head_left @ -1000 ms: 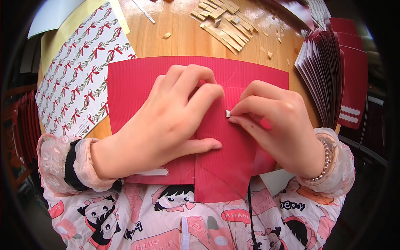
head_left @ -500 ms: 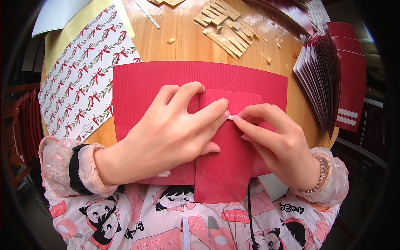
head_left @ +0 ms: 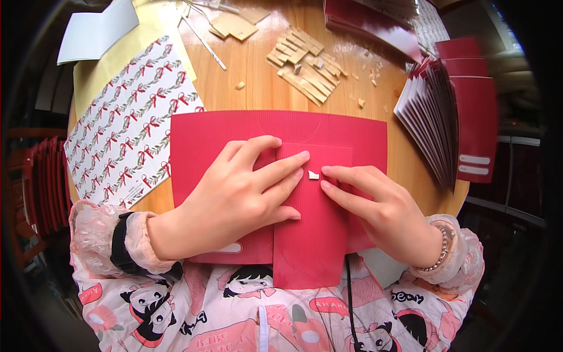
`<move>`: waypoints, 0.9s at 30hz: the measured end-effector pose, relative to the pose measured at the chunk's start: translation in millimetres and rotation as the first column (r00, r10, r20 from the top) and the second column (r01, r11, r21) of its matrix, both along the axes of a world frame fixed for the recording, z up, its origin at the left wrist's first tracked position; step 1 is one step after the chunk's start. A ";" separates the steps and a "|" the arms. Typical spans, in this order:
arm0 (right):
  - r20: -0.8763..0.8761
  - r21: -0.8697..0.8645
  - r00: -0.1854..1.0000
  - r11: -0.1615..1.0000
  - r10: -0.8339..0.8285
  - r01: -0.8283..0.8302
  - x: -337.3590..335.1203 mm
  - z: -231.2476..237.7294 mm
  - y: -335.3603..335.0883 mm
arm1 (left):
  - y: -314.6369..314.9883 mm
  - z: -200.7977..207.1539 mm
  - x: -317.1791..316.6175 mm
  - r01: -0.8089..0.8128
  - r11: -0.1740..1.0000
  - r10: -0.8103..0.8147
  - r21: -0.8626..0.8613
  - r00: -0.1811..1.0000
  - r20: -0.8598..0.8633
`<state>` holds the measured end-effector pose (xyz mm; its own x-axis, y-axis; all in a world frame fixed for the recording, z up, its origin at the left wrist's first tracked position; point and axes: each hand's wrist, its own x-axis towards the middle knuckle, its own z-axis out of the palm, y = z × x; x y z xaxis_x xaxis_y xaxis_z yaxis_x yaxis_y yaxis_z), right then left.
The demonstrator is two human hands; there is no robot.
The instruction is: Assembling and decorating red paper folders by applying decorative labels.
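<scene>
Pressing the flap (head_left: 311, 246) flat is advised: left hand (head_left: 237, 193) spread across it, right hand's (head_left: 387, 208) grip slightly parted beside the tab (head_left: 314, 175).

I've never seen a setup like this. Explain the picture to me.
There is no machine here, just a person's bare left hand and right hand, seen from a wide camera worn on the head, looking down, so straight edges bend. On the table lie a patterned sheet and tan strips. Nearer is a red sheet with a red panel over it, and a white scrap on that. The left hand lies spread; the right is just beside the scrap. Neither seems to grip anything.
</scene>
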<state>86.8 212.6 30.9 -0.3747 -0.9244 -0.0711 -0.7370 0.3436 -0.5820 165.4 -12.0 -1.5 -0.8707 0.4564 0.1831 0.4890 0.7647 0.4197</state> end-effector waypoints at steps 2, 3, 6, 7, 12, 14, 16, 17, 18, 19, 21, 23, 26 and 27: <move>0.021 0.013 0.999 0.999 0.030 -0.030 -6.1 9.4 2.4 | -1.8 2.7 -0.6 0.002 1.000 -0.002 0.007 1.000 -0.010; 0.086 0.047 0.996 0.998 0.034 -0.038 -7.6 14.7 5.4 | -2.3 3.6 -0.2 0.011 1.000 -0.011 0.022 1.000 -0.006; 0.146 0.063 0.989 0.998 0.004 -0.013 -13.6 29.6 -5.5 | -7.0 -5.4 -5.9 0.046 0.997 -0.045 0.064 0.999 -0.016; 0.171 0.102 0.985 0.995 -0.019 0.001 -14.4 40.4 -10.6 | -7.9 -6.0 -7.0 0.046 0.997 -0.044 0.055 0.998 -0.037; 0.043 0.040 0.998 0.998 -0.040 0.039 -16.7 54.5 -37.5 | -12.1 -14.2 -13.0 0.199 0.964 -0.191 0.177 0.980 -0.065; -0.032 0.039 0.999 0.998 -0.041 0.042 -24.2 60.9 -51.9 | -13.4 -17.7 -14.4 0.215 0.958 -0.205 0.189 0.976 -0.069; -0.214 0.205 0.976 0.976 -0.031 0.076 -36.2 66.1 -65.3 | -14.8 -21.4 -16.4 0.242 0.948 -0.233 0.208 0.970 -0.069; -0.283 0.311 0.954 0.932 -0.096 0.186 -41.4 73.1 -75.2 | -15.1 -21.6 -16.3 0.248 0.949 -0.233 0.193 0.968 -0.096; -0.370 0.292 0.928 0.943 -0.044 0.161 -55.6 69.8 -81.2 | -15.6 -21.7 -15.8 0.251 0.951 -0.232 0.180 0.965 -0.121; -0.421 0.264 0.907 0.953 -0.027 0.150 -67.5 69.4 -92.3 | -17.8 -22.7 -14.1 0.241 0.955 -0.221 0.173 0.967 -0.127; -0.448 0.289 0.892 0.954 0.055 0.086 -99.0 66.0 -119.4 | -20.2 -26.0 -14.1 0.226 0.959 -0.206 0.171 0.971 -0.125; -0.421 0.302 0.903 0.952 0.090 0.047 -132.8 54.8 -136.8 | -17.7 -24.6 -15.3 0.247 0.953 -0.226 0.175 0.965 -0.134; -0.493 0.278 0.859 0.960 0.140 0.003 -170.0 35.5 -159.3 | -15.0 -23.1 -17.5 0.261 0.948 -0.242 0.183 0.962 -0.124; -0.527 0.202 0.842 0.979 0.114 -0.006 -185.3 22.3 -165.6 | -14.6 -24.0 -19.6 0.268 0.945 -0.251 0.188 0.961 -0.113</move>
